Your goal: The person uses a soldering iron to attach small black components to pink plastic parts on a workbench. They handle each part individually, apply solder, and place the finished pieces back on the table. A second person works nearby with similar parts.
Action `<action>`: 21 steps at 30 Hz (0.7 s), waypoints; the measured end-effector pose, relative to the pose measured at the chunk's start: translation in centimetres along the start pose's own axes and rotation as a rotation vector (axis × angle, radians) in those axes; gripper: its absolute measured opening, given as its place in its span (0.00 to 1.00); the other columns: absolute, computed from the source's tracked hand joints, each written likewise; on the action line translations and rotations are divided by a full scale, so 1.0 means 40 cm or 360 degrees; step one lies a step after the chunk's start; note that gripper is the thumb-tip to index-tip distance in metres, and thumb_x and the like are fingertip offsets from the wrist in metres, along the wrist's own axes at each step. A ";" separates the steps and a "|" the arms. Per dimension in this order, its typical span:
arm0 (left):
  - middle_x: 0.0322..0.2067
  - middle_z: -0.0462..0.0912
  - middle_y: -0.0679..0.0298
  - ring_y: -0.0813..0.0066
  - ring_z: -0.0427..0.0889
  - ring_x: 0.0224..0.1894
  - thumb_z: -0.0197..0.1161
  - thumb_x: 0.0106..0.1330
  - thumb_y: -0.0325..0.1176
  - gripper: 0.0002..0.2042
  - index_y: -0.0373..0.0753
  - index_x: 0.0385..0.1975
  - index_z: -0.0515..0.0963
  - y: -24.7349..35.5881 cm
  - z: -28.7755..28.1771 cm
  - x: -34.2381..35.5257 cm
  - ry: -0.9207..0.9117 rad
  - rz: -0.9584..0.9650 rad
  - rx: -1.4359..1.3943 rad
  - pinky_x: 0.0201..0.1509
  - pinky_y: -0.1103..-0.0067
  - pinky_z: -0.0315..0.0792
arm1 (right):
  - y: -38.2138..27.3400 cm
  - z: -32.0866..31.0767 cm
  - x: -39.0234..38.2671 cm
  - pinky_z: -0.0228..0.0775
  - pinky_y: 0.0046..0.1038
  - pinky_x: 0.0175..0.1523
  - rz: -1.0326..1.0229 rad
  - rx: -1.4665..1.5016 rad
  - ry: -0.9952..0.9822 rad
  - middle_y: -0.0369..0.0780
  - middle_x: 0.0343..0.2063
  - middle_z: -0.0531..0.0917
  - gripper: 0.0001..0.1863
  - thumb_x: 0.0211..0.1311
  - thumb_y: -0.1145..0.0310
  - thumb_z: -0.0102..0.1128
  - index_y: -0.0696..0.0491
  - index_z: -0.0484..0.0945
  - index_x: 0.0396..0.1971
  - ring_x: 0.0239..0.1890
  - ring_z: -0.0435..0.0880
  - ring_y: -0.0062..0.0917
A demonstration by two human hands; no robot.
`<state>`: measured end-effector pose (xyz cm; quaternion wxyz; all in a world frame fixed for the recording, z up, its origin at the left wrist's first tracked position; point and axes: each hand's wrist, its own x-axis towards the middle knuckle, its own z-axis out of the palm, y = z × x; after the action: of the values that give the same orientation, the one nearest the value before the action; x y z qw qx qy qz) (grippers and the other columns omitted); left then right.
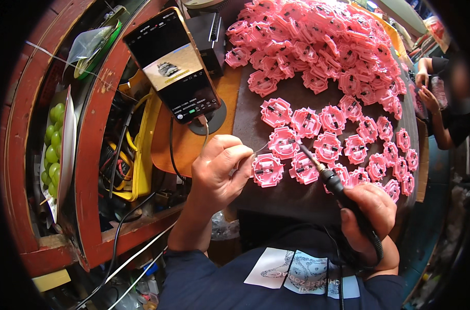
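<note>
My left hand [220,169] pinches a thin solder wire [261,148] between thumb and fingers. The wire's free end reaches the left side of a pink plastic housing [285,150] with small dark and metal parts in it. A black-handled soldering iron [334,182] is gripped in my right hand [373,213], its tip slanting up and left to the right edge of that same housing. Whether tip or wire touches it, I cannot tell. Several like pink housings [328,148] lie face up in loose rows around it on the dark work mat [248,111].
A big heap of pink housings [317,39] covers the back. A phone [173,67] stands on a round holder [214,121] at left, near a black box [204,44]. Green grapes [53,144] and a yellow bin [147,147] sit on the red shelf. A person works at far right.
</note>
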<state>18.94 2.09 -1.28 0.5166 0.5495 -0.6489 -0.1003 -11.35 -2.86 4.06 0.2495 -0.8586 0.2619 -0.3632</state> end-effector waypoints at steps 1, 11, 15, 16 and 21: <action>0.34 0.82 0.59 0.67 0.85 0.33 0.74 0.60 0.17 0.09 0.34 0.40 0.86 -0.002 0.002 -0.004 0.0054 0.0005 -0.0010 0.34 0.76 0.78 | -0.003 0.000 -0.005 0.80 0.36 0.35 0.0023 -0.0010 0.0051 0.48 0.31 0.86 0.18 0.55 0.74 0.72 0.62 0.84 0.47 0.28 0.87 0.39; 0.33 0.83 0.61 0.73 0.82 0.30 0.74 0.60 0.18 0.09 0.34 0.40 0.86 -0.028 0.014 0.016 -0.0114 -0.0068 -0.0122 0.33 0.78 0.75 | 0.007 -0.056 0.011 0.80 0.36 0.35 -0.0051 0.0032 -0.0055 0.46 0.29 0.85 0.20 0.55 0.74 0.73 0.60 0.82 0.49 0.27 0.86 0.38; 0.36 0.83 0.60 0.70 0.82 0.30 0.74 0.60 0.18 0.09 0.35 0.39 0.87 -0.034 0.018 0.018 -0.0182 -0.0030 -0.0051 0.33 0.77 0.76 | 0.043 -0.070 0.061 0.77 0.34 0.29 -0.0256 0.0167 -0.0150 0.46 0.28 0.84 0.21 0.54 0.76 0.74 0.63 0.81 0.49 0.25 0.85 0.36; 0.36 0.83 0.60 0.70 0.82 0.30 0.74 0.59 0.18 0.09 0.35 0.39 0.87 -0.035 0.018 0.017 -0.0160 -0.0033 -0.0060 0.33 0.77 0.75 | 0.055 -0.066 0.071 0.77 0.34 0.29 -0.0266 0.0216 -0.0158 0.46 0.28 0.84 0.21 0.54 0.77 0.74 0.63 0.81 0.49 0.24 0.84 0.36; 0.36 0.83 0.59 0.70 0.83 0.31 0.76 0.56 0.17 0.11 0.35 0.38 0.87 -0.021 0.023 0.010 -0.0162 -0.0079 -0.0079 0.33 0.75 0.76 | 0.084 -0.046 0.096 0.76 0.33 0.27 -0.0275 0.0335 -0.0242 0.46 0.29 0.84 0.23 0.52 0.77 0.76 0.64 0.81 0.49 0.23 0.83 0.35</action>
<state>18.79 1.05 -2.05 0.4937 0.5465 -0.6580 -0.1570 -11.37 -8.20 5.00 0.3251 -0.8721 0.1278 -0.3428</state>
